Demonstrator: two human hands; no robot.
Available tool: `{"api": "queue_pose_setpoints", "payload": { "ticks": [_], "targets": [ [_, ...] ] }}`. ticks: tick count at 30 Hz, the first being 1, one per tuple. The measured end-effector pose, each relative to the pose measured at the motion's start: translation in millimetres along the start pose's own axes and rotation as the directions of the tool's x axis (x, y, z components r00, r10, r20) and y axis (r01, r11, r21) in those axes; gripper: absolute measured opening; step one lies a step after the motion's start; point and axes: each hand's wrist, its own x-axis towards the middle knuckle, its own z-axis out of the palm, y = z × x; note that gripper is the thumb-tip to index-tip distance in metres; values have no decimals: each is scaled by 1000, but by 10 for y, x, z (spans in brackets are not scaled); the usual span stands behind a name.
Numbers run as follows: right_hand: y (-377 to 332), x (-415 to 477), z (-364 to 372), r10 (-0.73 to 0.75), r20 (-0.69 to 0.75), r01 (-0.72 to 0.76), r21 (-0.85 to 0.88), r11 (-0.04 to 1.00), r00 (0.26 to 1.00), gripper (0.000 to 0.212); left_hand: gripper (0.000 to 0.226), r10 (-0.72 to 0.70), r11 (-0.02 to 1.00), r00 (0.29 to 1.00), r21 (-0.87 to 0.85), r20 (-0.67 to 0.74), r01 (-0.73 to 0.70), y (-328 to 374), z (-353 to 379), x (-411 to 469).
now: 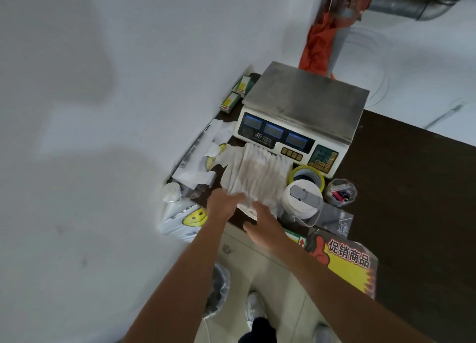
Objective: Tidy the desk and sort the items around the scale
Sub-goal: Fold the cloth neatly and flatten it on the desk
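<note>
Both left hand (223,204) and right hand (263,223) touch bag stack (257,172); grip unclear.

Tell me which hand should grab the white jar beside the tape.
Probably right. The right hand touches the bag stack just beside the white jar; the left hand lies farther off, on the stack's other side.

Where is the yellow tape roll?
In the head view, right of centre, the yellow tape roll lies on the dark desk between the white scale's keypad and the white grey-lidded jar.
</note>
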Motion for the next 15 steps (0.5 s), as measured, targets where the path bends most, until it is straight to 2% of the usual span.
{"api": "queue_pose_setpoints", "payload": {
  "ticks": [4,8,10,15],
  "targets": [
    [-65,16,-26,34,-67,-33,27,999,997,53,21,8,985,1000,-172,29,-3,49,9,0],
    [-204,-44,-109,-64,-37,64,-9,998,997,49,35,52,880,998,-473,29,-32,146,-30,-70],
    [-296,-89,-184,-106,-32,106,-9,994,994,48,29,65,850,998,-523,-4,-58,234,-85,-132],
    [-563,-225,-474,-225,-123,222,-38,974,967,43,35,92,763,991,-632,-101,-135,543,-329,-325]
  ]
}}
